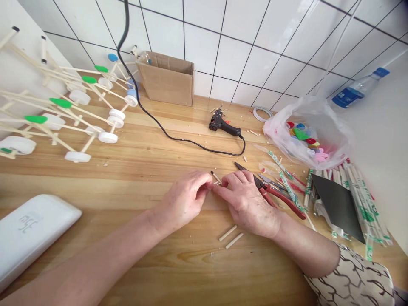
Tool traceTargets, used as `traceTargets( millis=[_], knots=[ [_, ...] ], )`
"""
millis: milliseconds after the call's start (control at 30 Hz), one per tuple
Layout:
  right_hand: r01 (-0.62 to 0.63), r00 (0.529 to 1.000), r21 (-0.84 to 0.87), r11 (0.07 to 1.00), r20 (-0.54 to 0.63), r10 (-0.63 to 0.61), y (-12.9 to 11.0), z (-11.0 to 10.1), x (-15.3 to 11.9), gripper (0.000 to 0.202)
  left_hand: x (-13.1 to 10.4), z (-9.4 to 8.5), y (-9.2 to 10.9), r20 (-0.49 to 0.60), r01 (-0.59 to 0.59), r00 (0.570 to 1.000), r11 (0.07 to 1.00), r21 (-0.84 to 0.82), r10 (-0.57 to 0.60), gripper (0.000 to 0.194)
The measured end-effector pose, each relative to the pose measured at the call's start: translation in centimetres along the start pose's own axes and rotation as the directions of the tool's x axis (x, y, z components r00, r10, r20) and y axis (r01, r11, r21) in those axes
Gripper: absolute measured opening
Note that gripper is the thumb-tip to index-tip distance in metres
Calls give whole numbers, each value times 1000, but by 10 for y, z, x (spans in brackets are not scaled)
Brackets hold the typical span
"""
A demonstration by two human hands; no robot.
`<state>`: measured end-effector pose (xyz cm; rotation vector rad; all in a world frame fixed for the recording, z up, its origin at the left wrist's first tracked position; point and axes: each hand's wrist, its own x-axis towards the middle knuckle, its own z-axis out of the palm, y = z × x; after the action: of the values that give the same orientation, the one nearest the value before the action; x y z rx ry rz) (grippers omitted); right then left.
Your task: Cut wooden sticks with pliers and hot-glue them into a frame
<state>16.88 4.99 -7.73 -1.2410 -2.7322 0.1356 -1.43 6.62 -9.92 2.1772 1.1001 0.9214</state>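
Observation:
My left hand (185,196) is closed in a pinch over the middle of the wooden table (134,246). Its fingertips meet those of my right hand (250,205), whose fingers are also drawn together. Between them shows a small wooden stick (217,178) with a black tip; my fingers hide part of it. Two short cut sticks (228,233) lie just below my right hand. Red-handled pliers (283,199) rest partly behind that hand, their dark jaws pointing to the upper left.
Stick frames with white wheels (107,137) stand at left. A black glue gun (225,125) trails its cord across the table. Further back is a cardboard box (168,83). At right are a plastic bag (277,127) of coloured pieces and wrapped sticks (360,191). A white case (38,229) lies front left.

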Motion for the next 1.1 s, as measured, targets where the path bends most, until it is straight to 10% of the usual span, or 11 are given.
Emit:
traceTargets(
  millis=[1100],
  knots=[
    [-177, 974, 119, 977, -122, 191, 8, -3, -4, 18, -1, 4, 2, -8, 122, 993, 992, 21, -122, 20]
  ],
)
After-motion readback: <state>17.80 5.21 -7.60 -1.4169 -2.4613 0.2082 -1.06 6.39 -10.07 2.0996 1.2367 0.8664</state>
